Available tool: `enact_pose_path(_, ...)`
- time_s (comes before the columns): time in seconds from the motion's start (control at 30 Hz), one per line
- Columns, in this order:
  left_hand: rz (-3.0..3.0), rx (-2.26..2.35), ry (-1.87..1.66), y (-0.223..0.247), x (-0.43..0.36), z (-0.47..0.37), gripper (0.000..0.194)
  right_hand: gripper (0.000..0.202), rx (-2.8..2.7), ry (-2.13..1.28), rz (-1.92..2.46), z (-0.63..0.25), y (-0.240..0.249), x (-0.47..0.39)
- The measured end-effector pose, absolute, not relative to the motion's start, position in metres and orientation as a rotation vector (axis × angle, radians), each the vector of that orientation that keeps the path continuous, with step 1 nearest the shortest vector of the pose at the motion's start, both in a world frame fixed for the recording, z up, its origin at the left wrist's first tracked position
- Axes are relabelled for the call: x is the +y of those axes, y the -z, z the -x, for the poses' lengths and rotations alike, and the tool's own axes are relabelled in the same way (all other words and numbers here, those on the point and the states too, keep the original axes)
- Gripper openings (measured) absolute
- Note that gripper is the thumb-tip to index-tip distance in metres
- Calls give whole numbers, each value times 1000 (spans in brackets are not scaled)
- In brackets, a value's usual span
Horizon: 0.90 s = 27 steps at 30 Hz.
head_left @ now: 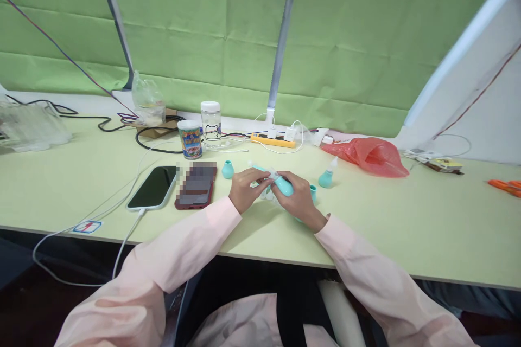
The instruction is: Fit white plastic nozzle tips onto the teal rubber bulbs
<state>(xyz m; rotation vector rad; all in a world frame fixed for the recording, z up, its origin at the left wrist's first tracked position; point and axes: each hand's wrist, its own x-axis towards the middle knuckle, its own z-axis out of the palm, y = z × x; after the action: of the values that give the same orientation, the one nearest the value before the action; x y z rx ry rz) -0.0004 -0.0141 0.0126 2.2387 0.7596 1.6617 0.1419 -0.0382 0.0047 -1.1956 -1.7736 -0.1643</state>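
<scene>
My right hand (300, 196) is wrapped round a teal rubber squeeze bulb (284, 186), which lies tilted in its grip. At the bulb's narrow end, my left hand (246, 186) pinches a clear plastic nozzle (272, 173). The fingertips partly cover where nozzle and bulb meet. An open-necked teal bulb (228, 169) stands left of my hands. Another teal bulb (313, 192) shows partly behind my right hand. Farther right, a nasal aspirator (325, 178) with a clear pointed tip stands upright. Small clear pieces (266, 194) lie beneath my hands, mostly hidden.
Two phones (152, 188) (197, 187) lie to the left, one with a charging cable. Behind are a printed cup (190, 140), a white-lidded jar (210, 123) and a yellow power strip (272, 141). A red plastic bag (368, 156) and orange scissors (504, 187) lie right.
</scene>
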Motion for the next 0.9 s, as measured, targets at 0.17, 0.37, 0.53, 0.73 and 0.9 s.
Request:
enact_pose_path(0.17, -2586, 649, -1813, -7, -7, -1, 15, 24, -1764, 93, 1170, -142, -7, -39)
enact_pose_path(0.37, -3088, 851, -1694, -9, -10, 3, 19, 21, -1742, 31, 1176, -141, -9, -41)
enact_pose_path(0.53, -3281, 991, -1511, -13, -15, 4, 22, 20, -1745, 11, 1173, -142, -6, -39)
enact_pose_path(0.73, -2860, 1169, -1337, -11, -14, -2, 23, 22, -1732, -29, 1152, -143, -7, -40)
enact_pose_path(0.9, -2128, 757, -1127, -21, -14, 0, 23, 21, -1673, -265, 1073, -146, -11, -39)
